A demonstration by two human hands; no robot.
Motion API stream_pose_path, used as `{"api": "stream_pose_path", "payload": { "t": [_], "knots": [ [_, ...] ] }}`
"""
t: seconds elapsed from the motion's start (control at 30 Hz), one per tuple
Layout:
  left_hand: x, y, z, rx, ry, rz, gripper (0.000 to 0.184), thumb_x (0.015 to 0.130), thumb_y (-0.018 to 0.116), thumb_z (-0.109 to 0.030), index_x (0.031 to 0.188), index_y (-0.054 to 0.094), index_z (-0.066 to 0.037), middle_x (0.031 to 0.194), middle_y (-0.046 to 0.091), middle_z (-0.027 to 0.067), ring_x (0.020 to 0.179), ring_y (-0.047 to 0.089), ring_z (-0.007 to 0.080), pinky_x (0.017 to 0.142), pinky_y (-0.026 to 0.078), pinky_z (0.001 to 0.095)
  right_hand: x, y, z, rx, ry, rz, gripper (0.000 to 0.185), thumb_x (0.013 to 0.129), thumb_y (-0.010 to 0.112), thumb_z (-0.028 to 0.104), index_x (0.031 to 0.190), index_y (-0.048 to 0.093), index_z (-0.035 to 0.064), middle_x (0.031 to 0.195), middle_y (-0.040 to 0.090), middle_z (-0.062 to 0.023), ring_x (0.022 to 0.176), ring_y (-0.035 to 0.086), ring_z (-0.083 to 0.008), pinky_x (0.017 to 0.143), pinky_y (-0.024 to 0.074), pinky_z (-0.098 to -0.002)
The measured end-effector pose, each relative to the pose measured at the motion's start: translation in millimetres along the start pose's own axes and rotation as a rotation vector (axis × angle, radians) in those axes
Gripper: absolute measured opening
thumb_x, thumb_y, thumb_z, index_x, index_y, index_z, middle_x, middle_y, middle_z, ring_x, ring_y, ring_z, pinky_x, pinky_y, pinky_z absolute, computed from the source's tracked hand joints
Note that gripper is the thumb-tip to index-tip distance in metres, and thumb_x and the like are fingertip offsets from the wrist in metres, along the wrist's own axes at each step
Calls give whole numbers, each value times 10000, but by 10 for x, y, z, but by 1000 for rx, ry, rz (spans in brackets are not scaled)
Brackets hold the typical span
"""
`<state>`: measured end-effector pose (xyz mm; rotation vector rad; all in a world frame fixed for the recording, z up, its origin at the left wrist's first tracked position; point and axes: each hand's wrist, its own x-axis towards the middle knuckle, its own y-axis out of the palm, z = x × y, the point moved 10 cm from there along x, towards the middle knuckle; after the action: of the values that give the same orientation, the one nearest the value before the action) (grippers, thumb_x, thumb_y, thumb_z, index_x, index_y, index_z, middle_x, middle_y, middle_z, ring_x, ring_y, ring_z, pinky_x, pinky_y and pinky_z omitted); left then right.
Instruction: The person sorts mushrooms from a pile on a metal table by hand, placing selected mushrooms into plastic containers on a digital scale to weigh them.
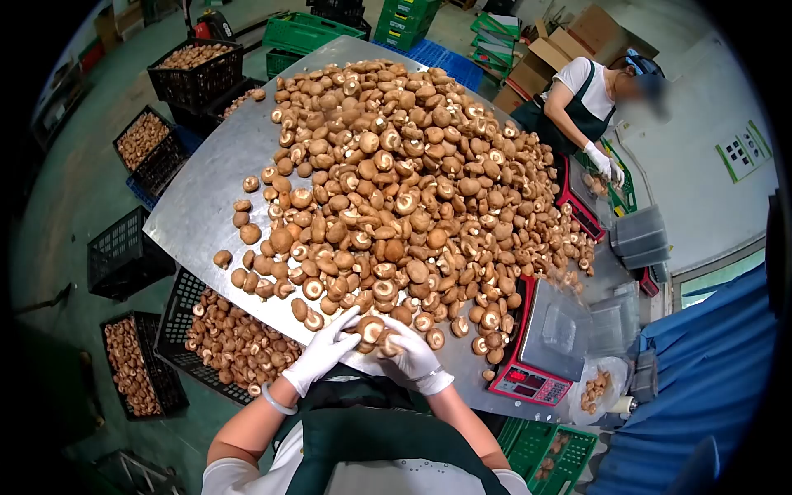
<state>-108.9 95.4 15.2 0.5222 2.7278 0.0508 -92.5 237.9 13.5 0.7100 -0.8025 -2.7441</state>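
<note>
Left grip [334,344]: half curled, touched one mushroom [370,328]; hold unclear.
Right grip [410,350]: curled, held second mushroom [388,343].
Both mushrooms: lay between grips.

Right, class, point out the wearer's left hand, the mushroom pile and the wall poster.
Left hand [330,346]: head view, gloved back.
Mushroom pile [404,202]: head view, its middle.
Wall poster [744,152]: head view, its middle.
</note>
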Motion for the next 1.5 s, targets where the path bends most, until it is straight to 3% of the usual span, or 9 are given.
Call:
{"api": "stream_pose_path", "payload": {
  "t": [0.2, 0.33, 0.43, 0.67, 0.83, 1.1, 1.17, 1.3, 1.5],
  "knots": [
    [-321, -759, 131, -73, -11, -117, 338, 900, 546, -55, 1237, 567, -65, 1014, 649, 65, 857, 610, 119, 731, 510, 264, 8, 848, -433, -666, -95, 456, 650, 914, 561, 221, 1456, 262, 23, 1401, 410, -146, 1300, 398, -230, 1062, 339, -335],
    [-717, -1455, 115, 602, 43, -466, 290, 808, 613, -37, 1096, 637, -19, 953, 656, 148, 838, 641, 234, 780, 505, 315, 197, 685, 339, -1447, -715, -28, 459, 856, 609, 214, 1279, 500, 73, 1272, 535, -127, 1076, 587, -269, 840, 522, -333],
    [-528, -1179, -360, 703, 322, -525, 239, 784, 652, -56, 1020, 644, -22, 890, 645, 143, 820, 628, 289, 748, 501, 359, 608, 556, 367, -1818, -462, -124, 331, 815, 638, 203, 1124, 597, 95, 1080, 606, -83, 986, 600, -256, 777, 516, -367],
    [334, -402, -638, 1039, 448, -418, 519, 730, 734, -281, 1146, 554, -28, 912, 579, 124, 849, 561, 293, 749, 441, 392, 181, 525, 582, -1590, -729, -155, 202, 764, 693, 244, 864, 588, 104, 831, 553, -62, 765, 579, -247, 644, 473, -363],
    [364, -485, -533, 920, 508, -347, 430, 737, 700, -194, 1112, 549, -48, 907, 563, 128, 857, 564, 306, 729, 456, 405, 300, -11, -56, -1433, -124, -103, 717, 769, 730, 272, 1363, 394, 54, 1143, 559, -214, 1063, 568, -351, 912, 454, -378],
    [-444, -1377, -345, 844, 132, -205, 425, 752, 714, -286, 1082, 596, -45, 915, 644, 167, 812, 637, 334, 698, 510, 398, 693, 878, -530, -1073, 144, 428, 558, 807, 694, 217, 1303, 487, 66, 1164, 598, -170, 952, 649, -246, 815, 506, -327],
    [-619, -1613, -58, 976, -211, -48, 418, 748, 714, -348, 1056, 631, -78, 849, 653, 150, 789, 642, 326, 691, 510, 396, 907, 897, 30, -1480, -158, 214, 406, 818, 668, 228, 1181, 582, 68, 1105, 618, -131, 896, 643, -263, 776, 512, -342],
    [-631, -1636, -284, 1186, 23, -256, 339, 760, 703, -372, 954, 673, -96, 803, 657, 123, 745, 645, 291, 673, 509, 383, 1246, 975, 689, -1836, -708, -147, 472, 794, 670, 365, 1184, 566, 121, 1180, 546, -121, 1061, 531, -317, 834, 474, -416],
    [-224, -1056, -634, 945, 416, -428, 334, 781, 671, -307, 998, 644, -55, 949, 639, 108, 912, 596, 283, 796, 470, 384, 1150, 1089, 357, -1919, -665, 87, 462, 763, 686, 337, 1179, 565, 176, 1176, 523, -101, 1056, 482, -344, 842, 455, -442]
  ]
}}
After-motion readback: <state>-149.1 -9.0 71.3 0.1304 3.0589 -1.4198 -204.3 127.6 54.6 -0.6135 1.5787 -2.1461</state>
